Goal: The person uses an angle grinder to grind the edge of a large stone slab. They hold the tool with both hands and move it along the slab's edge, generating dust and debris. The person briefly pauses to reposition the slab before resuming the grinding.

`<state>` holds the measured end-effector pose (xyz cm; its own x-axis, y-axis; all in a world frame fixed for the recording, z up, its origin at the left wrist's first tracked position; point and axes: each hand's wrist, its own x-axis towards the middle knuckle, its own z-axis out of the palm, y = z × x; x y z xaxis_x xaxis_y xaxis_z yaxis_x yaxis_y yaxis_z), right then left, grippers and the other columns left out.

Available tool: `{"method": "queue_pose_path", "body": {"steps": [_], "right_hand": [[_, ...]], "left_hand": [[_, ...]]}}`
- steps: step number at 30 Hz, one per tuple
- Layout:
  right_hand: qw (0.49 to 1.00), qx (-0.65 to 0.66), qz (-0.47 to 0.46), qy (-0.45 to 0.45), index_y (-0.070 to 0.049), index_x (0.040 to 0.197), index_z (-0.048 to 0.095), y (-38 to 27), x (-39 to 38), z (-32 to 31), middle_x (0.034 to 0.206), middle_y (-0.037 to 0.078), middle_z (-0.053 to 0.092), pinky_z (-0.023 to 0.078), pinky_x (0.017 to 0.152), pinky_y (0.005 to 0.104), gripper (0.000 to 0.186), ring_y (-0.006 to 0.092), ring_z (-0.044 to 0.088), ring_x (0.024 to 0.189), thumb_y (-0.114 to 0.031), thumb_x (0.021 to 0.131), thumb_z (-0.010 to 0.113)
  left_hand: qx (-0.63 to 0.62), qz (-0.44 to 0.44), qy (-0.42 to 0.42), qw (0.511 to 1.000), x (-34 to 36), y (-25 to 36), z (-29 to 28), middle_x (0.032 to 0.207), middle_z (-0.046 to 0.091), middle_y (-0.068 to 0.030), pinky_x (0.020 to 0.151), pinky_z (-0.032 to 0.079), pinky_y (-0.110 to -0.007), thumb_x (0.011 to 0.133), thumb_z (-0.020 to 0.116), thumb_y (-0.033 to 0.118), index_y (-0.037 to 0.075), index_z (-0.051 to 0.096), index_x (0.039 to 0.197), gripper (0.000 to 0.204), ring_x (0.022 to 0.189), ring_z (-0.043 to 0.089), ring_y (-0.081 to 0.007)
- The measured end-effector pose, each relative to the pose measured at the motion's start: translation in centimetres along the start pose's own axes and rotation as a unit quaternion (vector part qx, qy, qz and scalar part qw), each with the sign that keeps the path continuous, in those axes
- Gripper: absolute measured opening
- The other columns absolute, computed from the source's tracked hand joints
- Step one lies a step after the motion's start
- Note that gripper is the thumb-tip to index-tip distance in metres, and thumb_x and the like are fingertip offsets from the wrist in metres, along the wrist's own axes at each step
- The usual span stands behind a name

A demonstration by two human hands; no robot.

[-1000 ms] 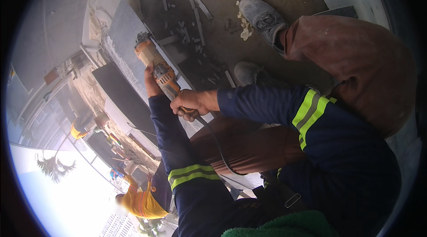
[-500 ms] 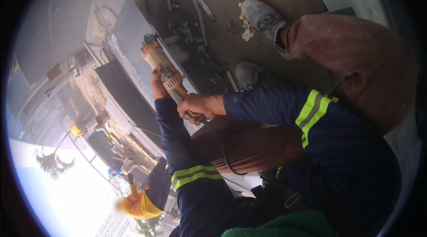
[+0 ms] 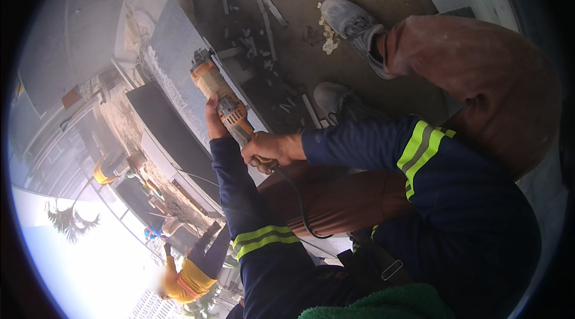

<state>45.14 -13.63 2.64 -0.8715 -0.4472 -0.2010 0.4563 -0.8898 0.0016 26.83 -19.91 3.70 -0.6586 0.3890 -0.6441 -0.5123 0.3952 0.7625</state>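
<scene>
An orange and grey angle grinder (image 3: 230, 108), dusty, lies slantwise with its head toward the far left. My right hand (image 3: 268, 149) is wrapped round its rear handle, from which a black cord (image 3: 299, 202) runs back toward me. My left hand (image 3: 213, 116) is closed around the side of its body, partly hidden by the tool. Under the grinder's head is the long edge of a grey slab (image 3: 173, 37), whitened with dust along one side. Whether the head touches the slab, and its disc, I cannot make out.
Cut strips and offcuts (image 3: 268, 25) litter the dusty floor beside my dusty shoes (image 3: 353, 16). A dark panel (image 3: 171, 133) lies alongside the slab. Farther off at lower left, a person in a yellow top (image 3: 190, 281) bends over; another yellow-clad person (image 3: 103, 173) is beyond.
The grinder and both hands have shifted slightly nearer to me, the grip unchanged. The person in yellow at lower left has changed posture, with the legs now showing more.
</scene>
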Motion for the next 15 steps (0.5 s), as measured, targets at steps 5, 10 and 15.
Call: {"method": "queue_pose_path", "body": {"steps": [5,10,15], "right_hand": [[1.0,0.002,-0.005,-0.002,-0.003,0.077,0.058,0.8,-0.1,-0.2,0.063,0.007,0.055,0.043,0.037,0.0349,0.012,0.0184,0.056,0.042,-0.007,0.084,0.067],[1.0,-0.002,-0.006,0.003,-0.002,0.077,0.059,1.6,-0.3,-0.5,0.063,0.007,0.056,0.043,0.037,0.0354,0.012,0.0185,0.056,0.042,-0.007,0.083,0.068],[1.0,-0.004,-0.004,0.003,-0.003,0.076,0.06,1.9,-1.0,-0.1,0.063,0.007,0.057,0.044,0.039,0.0363,0.012,0.019,0.057,0.042,-0.008,0.082,0.069]], "left_hand": [[-0.016,-0.013,0.0,1.0,-0.7,-0.3,0.1,0.092,0.069,-0.014,0.064,0.061,-0.04,0.091,0.069,0.058,0.0,0.061,0.116,0.064,0.074,0.071,-0.0272],[-0.017,-0.014,-0.014,1.0,-1.3,-0.8,0.2,0.096,0.069,-0.014,0.068,0.062,-0.04,0.091,0.071,0.052,0.0,0.059,0.12,0.061,0.078,0.071,-0.0268],[-0.014,-0.008,-0.014,1.0,-1.7,-1.0,-0.3,0.095,0.069,-0.0135,0.068,0.062,-0.04,0.092,0.071,0.052,0.0,0.06,0.12,0.06,0.078,0.071,-0.0264]]}}
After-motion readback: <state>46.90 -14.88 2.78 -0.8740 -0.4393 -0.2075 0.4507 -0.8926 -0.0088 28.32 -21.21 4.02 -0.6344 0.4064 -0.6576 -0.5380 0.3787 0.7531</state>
